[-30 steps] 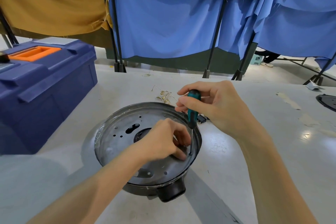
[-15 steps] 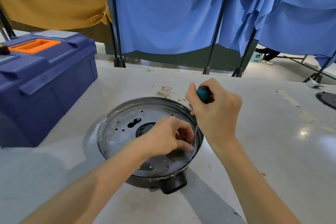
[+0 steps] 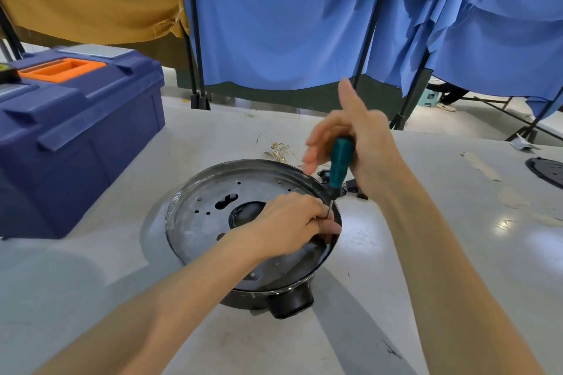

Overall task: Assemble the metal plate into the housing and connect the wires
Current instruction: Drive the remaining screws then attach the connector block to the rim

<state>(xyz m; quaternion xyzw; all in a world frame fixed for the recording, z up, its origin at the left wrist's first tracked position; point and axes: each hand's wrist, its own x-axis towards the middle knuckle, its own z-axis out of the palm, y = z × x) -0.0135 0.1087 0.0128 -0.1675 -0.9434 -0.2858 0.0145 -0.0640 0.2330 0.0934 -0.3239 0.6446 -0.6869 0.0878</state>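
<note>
The metal plate (image 3: 213,222) is seated in the housing (image 3: 289,303). At its right edge the screwdriver (image 3: 341,164) is stood near-upright, shaft pinched low by the left hand (image 3: 292,222), handle touched by the right hand (image 3: 368,143) with fingers extended.

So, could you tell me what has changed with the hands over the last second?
The right hand has loosened its grip: its fingers, wrapped over the handle of the teal screwdriver half a second ago, now spread straight, the index pointing up. The left hand still pinches the shaft by the right edge of the metal plate; the housing has not moved.
</note>
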